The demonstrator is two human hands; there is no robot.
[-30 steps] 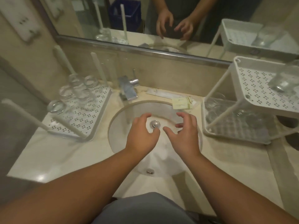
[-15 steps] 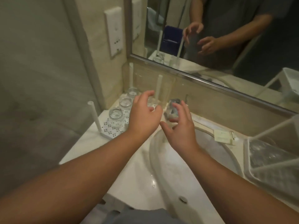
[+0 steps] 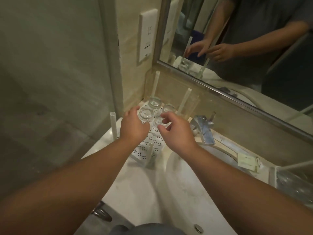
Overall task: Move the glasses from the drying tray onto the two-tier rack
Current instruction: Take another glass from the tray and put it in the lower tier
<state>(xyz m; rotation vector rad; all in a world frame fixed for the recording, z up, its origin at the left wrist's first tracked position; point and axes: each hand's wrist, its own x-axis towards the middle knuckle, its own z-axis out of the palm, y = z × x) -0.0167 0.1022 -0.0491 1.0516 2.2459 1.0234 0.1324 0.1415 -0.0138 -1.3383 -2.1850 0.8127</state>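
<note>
Several clear glasses stand upside down at the far end of the white perforated drying tray (image 3: 144,150), in the counter's left corner. My left hand (image 3: 133,127) hovers with curved fingers beside the near-left glass (image 3: 146,114). My right hand (image 3: 177,132) reaches in with thumb and forefinger spread around the near-right glass (image 3: 159,122). Neither hand plainly grips a glass. Two more glasses (image 3: 155,102) (image 3: 169,107) stand behind. A corner of the two-tier rack (image 3: 272,175) shows at the lower right, with glasses inside its lower tier.
Four white posts rise from the tray's corners; one post (image 3: 112,126) stands just left of my left wrist. A chrome faucet (image 3: 204,131) and the sink basin (image 3: 183,184) lie to the right. Paper sachets (image 3: 247,161) lie by the backsplash. A mirror hangs above.
The view swung left from the sink to the tray. Both hands moved from over the basin forward and down to the glasses, and now sit right at the two near ones.
</note>
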